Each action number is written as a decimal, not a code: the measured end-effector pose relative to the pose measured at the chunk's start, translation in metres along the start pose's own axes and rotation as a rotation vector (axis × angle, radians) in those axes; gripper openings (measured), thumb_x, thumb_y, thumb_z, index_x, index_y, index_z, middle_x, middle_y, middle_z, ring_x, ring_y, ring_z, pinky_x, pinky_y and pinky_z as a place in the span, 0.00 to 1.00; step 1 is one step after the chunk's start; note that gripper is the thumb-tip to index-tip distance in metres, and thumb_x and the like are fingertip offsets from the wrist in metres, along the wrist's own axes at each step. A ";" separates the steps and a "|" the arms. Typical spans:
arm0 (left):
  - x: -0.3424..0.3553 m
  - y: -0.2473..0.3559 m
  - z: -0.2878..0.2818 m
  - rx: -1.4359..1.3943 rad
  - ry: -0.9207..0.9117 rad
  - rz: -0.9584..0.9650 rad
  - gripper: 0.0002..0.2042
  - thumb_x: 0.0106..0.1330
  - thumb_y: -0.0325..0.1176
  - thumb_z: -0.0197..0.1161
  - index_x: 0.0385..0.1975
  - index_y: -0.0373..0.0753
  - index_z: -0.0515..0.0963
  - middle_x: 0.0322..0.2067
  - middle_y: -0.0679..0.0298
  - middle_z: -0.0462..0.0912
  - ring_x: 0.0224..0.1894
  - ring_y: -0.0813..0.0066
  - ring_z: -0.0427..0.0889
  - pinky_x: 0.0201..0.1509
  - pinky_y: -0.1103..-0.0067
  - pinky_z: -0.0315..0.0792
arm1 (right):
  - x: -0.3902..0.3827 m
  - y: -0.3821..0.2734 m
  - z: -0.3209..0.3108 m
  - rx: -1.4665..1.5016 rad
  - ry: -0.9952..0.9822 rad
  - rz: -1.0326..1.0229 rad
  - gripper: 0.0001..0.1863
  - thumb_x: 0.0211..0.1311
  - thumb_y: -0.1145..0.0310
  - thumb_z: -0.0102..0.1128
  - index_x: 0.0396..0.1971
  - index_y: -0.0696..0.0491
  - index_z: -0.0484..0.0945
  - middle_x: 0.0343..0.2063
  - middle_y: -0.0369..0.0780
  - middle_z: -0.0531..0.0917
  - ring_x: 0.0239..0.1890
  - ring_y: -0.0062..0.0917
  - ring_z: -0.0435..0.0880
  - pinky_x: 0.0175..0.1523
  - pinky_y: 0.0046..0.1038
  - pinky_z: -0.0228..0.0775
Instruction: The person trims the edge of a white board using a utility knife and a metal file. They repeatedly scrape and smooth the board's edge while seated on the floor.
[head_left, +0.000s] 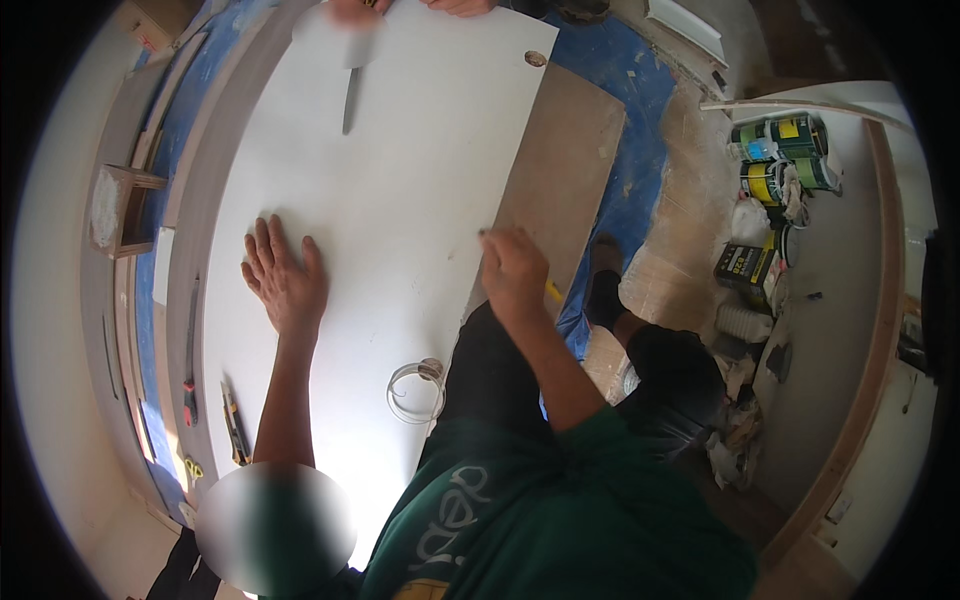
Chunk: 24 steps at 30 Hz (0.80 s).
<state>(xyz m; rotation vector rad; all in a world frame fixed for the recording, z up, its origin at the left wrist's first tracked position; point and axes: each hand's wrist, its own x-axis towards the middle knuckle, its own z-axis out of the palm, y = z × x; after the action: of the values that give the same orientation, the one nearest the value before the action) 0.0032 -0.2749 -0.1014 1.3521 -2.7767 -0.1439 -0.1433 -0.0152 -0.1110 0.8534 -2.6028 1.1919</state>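
Note:
A white board (360,200) lies lengthwise beneath me, with a hole near its far right corner and another near me. My left hand (282,270) lies flat on it, fingers spread. My right hand (512,275) is curled at the board's right edge, thumb and forefinger together; whatever it may hold is too small to make out. Farther up lies a long metal blade (348,100), close to another person's hands (455,8) at the top edge. A coil of thin white strip (400,400) rests beside the near hole. A utility knife (235,425) lies at the lower left.
Along the left are a screwdriver (190,400), yellow scissors (193,470) and a small wooden box (135,210) beside long strips. A brown panel (555,160) lies under the board, over blue sheeting (630,80). Cans (790,140) and supplies line the right; my foot (605,280) stands on the floor.

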 end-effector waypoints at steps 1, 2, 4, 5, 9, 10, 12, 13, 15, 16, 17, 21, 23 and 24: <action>-0.001 0.004 0.001 -0.010 -0.016 0.000 0.32 0.76 0.51 0.45 0.76 0.42 0.55 0.76 0.55 0.54 0.80 0.57 0.44 0.82 0.57 0.37 | -0.030 -0.022 -0.008 0.024 -0.023 0.016 0.04 0.57 0.81 0.67 0.32 0.57 0.82 0.30 0.46 0.85 0.32 0.39 0.86 0.39 0.34 0.78; -0.001 0.006 -0.002 -0.014 -0.027 -0.001 0.32 0.76 0.51 0.45 0.76 0.42 0.55 0.76 0.56 0.54 0.80 0.57 0.44 0.82 0.57 0.38 | -0.047 -0.033 -0.015 0.073 -0.014 0.039 0.04 0.57 0.81 0.67 0.32 0.58 0.82 0.30 0.46 0.85 0.32 0.39 0.86 0.39 0.34 0.79; 0.003 0.009 -0.005 -0.015 -0.024 0.008 0.32 0.76 0.51 0.45 0.76 0.42 0.55 0.76 0.56 0.54 0.80 0.57 0.44 0.82 0.57 0.38 | -0.046 -0.030 -0.014 0.132 0.028 0.038 0.04 0.57 0.81 0.67 0.32 0.58 0.82 0.30 0.45 0.86 0.32 0.38 0.86 0.38 0.32 0.79; 0.002 0.007 -0.004 -0.012 -0.020 0.010 0.32 0.76 0.51 0.45 0.76 0.42 0.55 0.76 0.56 0.54 0.80 0.57 0.44 0.82 0.57 0.38 | -0.031 -0.018 -0.010 0.139 0.046 0.016 0.04 0.57 0.81 0.68 0.32 0.58 0.82 0.30 0.45 0.86 0.32 0.38 0.87 0.38 0.32 0.79; 0.002 0.011 -0.005 -0.017 -0.019 0.005 0.32 0.76 0.50 0.46 0.76 0.42 0.54 0.76 0.55 0.54 0.80 0.57 0.45 0.82 0.57 0.38 | 0.088 0.053 0.012 0.087 0.227 0.019 0.03 0.60 0.76 0.64 0.29 0.58 0.84 0.30 0.46 0.86 0.34 0.40 0.86 0.41 0.36 0.78; 0.002 0.012 -0.004 -0.021 -0.024 0.009 0.32 0.76 0.50 0.46 0.76 0.42 0.54 0.76 0.55 0.54 0.80 0.57 0.45 0.82 0.57 0.38 | 0.125 0.075 0.017 0.111 0.299 0.026 0.03 0.60 0.75 0.65 0.29 0.58 0.84 0.30 0.46 0.86 0.34 0.40 0.86 0.41 0.36 0.78; 0.002 0.009 0.001 0.008 0.012 0.032 0.32 0.76 0.52 0.44 0.76 0.43 0.55 0.76 0.56 0.55 0.80 0.57 0.46 0.81 0.56 0.40 | 0.196 0.114 0.018 0.023 0.333 0.049 0.05 0.59 0.71 0.67 0.28 0.58 0.85 0.27 0.46 0.86 0.31 0.40 0.86 0.39 0.35 0.76; 0.002 0.007 0.003 0.023 0.031 0.043 0.32 0.76 0.53 0.43 0.76 0.43 0.55 0.75 0.56 0.56 0.79 0.57 0.47 0.81 0.56 0.40 | 0.226 0.136 0.023 0.016 0.379 0.002 0.08 0.58 0.68 0.69 0.29 0.58 0.86 0.27 0.46 0.87 0.30 0.39 0.87 0.38 0.35 0.76; 0.001 0.004 0.008 0.024 0.030 0.051 0.32 0.77 0.54 0.42 0.76 0.43 0.55 0.75 0.56 0.56 0.79 0.56 0.47 0.81 0.55 0.41 | 0.270 0.165 0.028 -0.008 0.362 0.045 0.10 0.58 0.66 0.70 0.30 0.59 0.86 0.26 0.47 0.87 0.29 0.39 0.87 0.38 0.35 0.77; 0.001 0.002 0.007 0.027 0.035 0.048 0.32 0.77 0.54 0.42 0.76 0.43 0.55 0.75 0.55 0.56 0.79 0.56 0.47 0.80 0.55 0.41 | 0.287 0.171 0.030 -0.028 0.331 0.041 0.10 0.57 0.65 0.71 0.30 0.58 0.87 0.26 0.46 0.87 0.29 0.38 0.87 0.38 0.35 0.77; 0.000 0.001 0.007 0.021 0.036 0.047 0.32 0.77 0.54 0.42 0.76 0.43 0.55 0.75 0.55 0.56 0.79 0.55 0.47 0.80 0.55 0.41 | 0.300 0.177 0.030 -0.053 0.301 0.040 0.11 0.57 0.65 0.71 0.31 0.58 0.87 0.26 0.46 0.87 0.29 0.37 0.88 0.38 0.34 0.77; 0.000 0.000 0.005 0.023 0.049 0.054 0.32 0.77 0.54 0.42 0.75 0.43 0.56 0.75 0.54 0.56 0.79 0.54 0.48 0.80 0.54 0.41 | 0.325 0.192 0.029 -0.139 0.264 -0.028 0.09 0.58 0.64 0.70 0.30 0.54 0.88 0.26 0.46 0.87 0.30 0.41 0.88 0.38 0.37 0.77; 0.000 0.001 0.007 0.031 0.060 0.057 0.32 0.77 0.54 0.42 0.75 0.43 0.56 0.75 0.53 0.56 0.79 0.54 0.48 0.80 0.53 0.42 | 0.322 0.184 0.026 -0.214 0.226 -0.008 0.08 0.59 0.63 0.69 0.30 0.52 0.88 0.27 0.45 0.87 0.30 0.43 0.87 0.38 0.39 0.77; 0.000 0.001 0.008 0.036 0.064 0.065 0.32 0.77 0.54 0.42 0.75 0.43 0.56 0.75 0.53 0.56 0.79 0.54 0.48 0.80 0.53 0.42 | 0.310 0.182 0.025 -0.200 0.197 -0.017 0.08 0.59 0.63 0.68 0.29 0.52 0.87 0.27 0.45 0.87 0.31 0.43 0.87 0.38 0.40 0.77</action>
<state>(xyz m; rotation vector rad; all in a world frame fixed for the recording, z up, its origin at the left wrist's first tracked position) 0.0013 -0.2741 -0.1096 1.2495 -2.7786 -0.0481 -0.4980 -0.0728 -0.1337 0.6807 -2.4959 0.9393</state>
